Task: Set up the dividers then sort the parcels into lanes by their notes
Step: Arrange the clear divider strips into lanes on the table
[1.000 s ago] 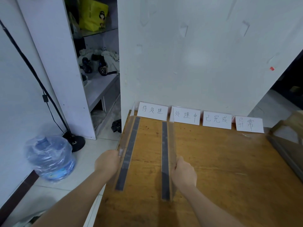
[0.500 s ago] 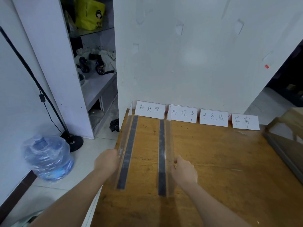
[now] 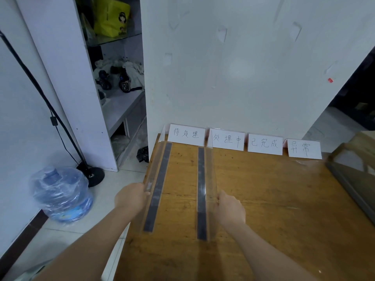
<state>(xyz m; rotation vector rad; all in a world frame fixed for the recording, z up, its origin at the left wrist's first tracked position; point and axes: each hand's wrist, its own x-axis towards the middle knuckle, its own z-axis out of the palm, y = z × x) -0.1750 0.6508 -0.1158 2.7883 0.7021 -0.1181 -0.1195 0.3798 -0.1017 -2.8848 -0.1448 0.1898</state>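
Across the lower right of the frame spreads a wooden table (image 3: 274,199), its far edge against a white wall. On the floor at lower left sits a wrapped water bottle (image 3: 60,195).

Two long clear dividers lie on the table, each with a dark strip along its base. Both have their long axis running from the near edge up toward the wall. The left divider (image 3: 158,187) follows the table's left edge and leans slightly, its far end at the outer corner of the first card (image 3: 186,133). The right divider (image 3: 202,189) runs straighter, its far end at the gap between the first card and the second card (image 3: 226,139). Two more cards stand further right with no divider below them, and no parcels are in view.

The left hand (image 3: 130,196) curls round the outer side of the left divider, thumb on the clear wall. The right hand (image 3: 230,207) has its fingertips against the right divider's clear wall; whether it pinches or only touches, I cannot tell.

Each hand sits on its divider's outer side, nearer the near end than the far end. Any squaring-up therefore seems likely to pivot about the far tips. The remaining lanes lie to the right, so the right hand is nearer.
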